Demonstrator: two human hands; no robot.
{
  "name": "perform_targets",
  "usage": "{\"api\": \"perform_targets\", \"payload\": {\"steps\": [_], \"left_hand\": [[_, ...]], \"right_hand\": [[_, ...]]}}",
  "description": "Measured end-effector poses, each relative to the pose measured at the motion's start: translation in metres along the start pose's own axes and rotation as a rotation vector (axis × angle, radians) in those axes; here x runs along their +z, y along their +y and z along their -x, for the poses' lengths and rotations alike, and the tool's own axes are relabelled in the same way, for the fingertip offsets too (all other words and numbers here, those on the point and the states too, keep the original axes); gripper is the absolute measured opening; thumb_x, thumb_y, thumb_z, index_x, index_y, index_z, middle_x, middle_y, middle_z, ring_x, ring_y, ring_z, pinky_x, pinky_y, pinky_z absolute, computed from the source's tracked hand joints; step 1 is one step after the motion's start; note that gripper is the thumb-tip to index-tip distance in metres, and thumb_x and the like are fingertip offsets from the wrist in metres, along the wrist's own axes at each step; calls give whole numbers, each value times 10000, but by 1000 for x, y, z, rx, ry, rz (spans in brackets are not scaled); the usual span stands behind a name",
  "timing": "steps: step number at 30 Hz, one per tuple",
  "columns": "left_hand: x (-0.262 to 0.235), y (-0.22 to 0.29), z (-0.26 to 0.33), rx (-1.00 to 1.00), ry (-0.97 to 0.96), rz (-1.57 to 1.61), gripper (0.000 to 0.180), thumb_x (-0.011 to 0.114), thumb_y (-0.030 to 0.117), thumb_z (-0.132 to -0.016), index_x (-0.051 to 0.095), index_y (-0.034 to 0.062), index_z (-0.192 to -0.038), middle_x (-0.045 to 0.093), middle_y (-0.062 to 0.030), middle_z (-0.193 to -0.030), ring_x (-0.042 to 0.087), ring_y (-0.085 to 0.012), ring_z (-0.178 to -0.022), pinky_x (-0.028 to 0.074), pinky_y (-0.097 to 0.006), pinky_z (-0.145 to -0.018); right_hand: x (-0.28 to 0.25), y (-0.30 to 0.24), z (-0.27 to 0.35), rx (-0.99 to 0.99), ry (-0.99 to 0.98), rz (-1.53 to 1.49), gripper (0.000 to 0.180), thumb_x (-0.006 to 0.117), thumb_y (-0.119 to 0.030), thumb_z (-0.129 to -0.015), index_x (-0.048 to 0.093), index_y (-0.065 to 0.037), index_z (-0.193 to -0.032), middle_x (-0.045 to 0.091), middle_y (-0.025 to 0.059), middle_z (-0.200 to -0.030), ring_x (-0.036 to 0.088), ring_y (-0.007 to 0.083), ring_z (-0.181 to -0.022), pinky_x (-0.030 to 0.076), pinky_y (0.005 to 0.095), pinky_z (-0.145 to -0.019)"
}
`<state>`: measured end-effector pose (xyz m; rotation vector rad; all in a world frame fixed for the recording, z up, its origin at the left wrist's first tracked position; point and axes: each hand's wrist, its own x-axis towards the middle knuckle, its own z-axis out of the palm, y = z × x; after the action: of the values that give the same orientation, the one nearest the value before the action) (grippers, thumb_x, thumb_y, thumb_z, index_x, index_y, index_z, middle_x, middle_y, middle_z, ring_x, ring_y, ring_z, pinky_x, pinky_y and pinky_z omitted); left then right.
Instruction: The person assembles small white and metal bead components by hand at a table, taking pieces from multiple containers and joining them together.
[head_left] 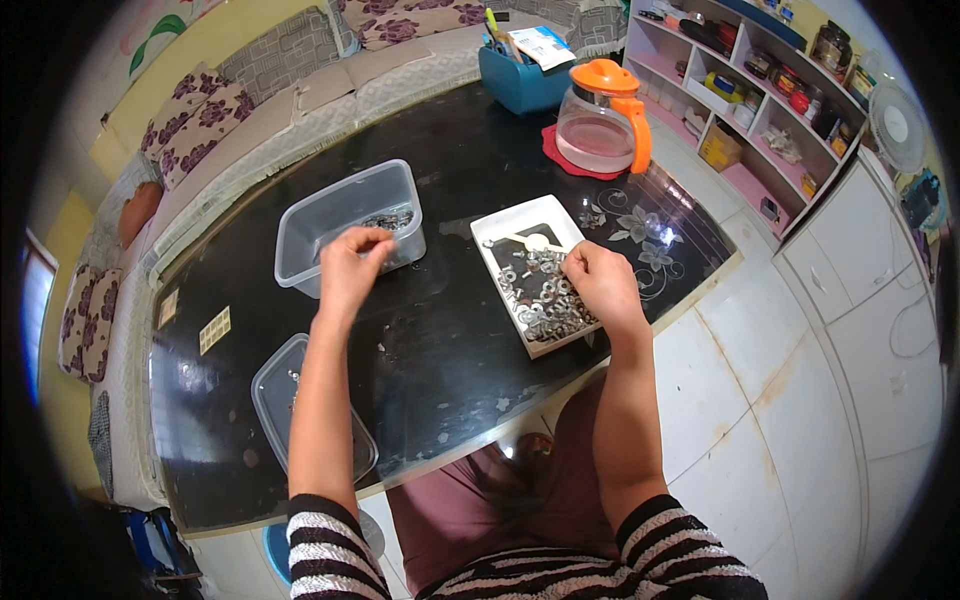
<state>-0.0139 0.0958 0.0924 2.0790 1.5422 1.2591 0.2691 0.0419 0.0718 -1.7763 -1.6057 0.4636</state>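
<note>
My left hand [352,268] is over the near right part of a clear plastic tub [300,240], thumb and fingertips pinched together. Whatever they may hold is too small to make out. Small metal pieces [388,220] lie at the tub's right end. My right hand [605,288] is at the right edge of a white shallow box [492,222], fingers closed. Several metal nuts, bolts and washers [550,300] fill much of that box. A pale, thin piece with a round middle [537,242] lies across it, one end near my right fingertips; I cannot tell whether they grip it.
A clear plastic lid [268,405] holding a few small pieces lies partly under my left forearm. Behind the box stand an orange-lidded jug [595,130] on a red mat and a blue holder [515,85]. The black table [430,330] has a pale front edge.
</note>
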Motion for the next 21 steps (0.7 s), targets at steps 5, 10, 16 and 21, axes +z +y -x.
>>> {"api": "perform_targets", "payload": {"steps": [5, 10, 16, 21], "left_hand": [[37, 17, 29, 21, -120, 162, 115, 629, 40, -656, 613, 11, -766, 590, -72, -698, 549, -122, -612, 425, -222, -573], [61, 34, 44, -70, -261, 216, 129, 632, 42, -656, 618, 12, -781, 563, -49, -665, 516, -85, -576, 406, -205, -537], [70, 40, 41, -93, -297, 173, 123, 635, 49, -668, 616, 11, -784, 565, -30, -676, 510, -70, -593, 405, -196, -556], [76, 45, 36, -83, -296, 215, 128, 632, 56, -671, 610, 9, -788, 569, -40, -701, 518, -80, -610, 408, -201, -567]], "right_hand": [[3, 15, 0, -34, -17, 29, 62, 490, -90, -694, 532, -46, -683, 547, 139, -675, 532, 316, -664, 415, 384, -595], [24, 26, -4, -239, 19, 70, 50, 511, -82, -674, 547, -50, -686, 552, 132, -710, 538, 308, -679, 429, 381, -613], [37, 21, -2, -207, -24, 186, 113, 554, -79, -648, 585, -56, -755, 558, 145, -763, 538, 300, -731, 422, 367, -666], [40, 19, -5, -194, -91, 262, 106, 482, -2, -620, 565, -19, -683, 564, 166, -753, 560, 291, -728, 440, 370, -667]]}}
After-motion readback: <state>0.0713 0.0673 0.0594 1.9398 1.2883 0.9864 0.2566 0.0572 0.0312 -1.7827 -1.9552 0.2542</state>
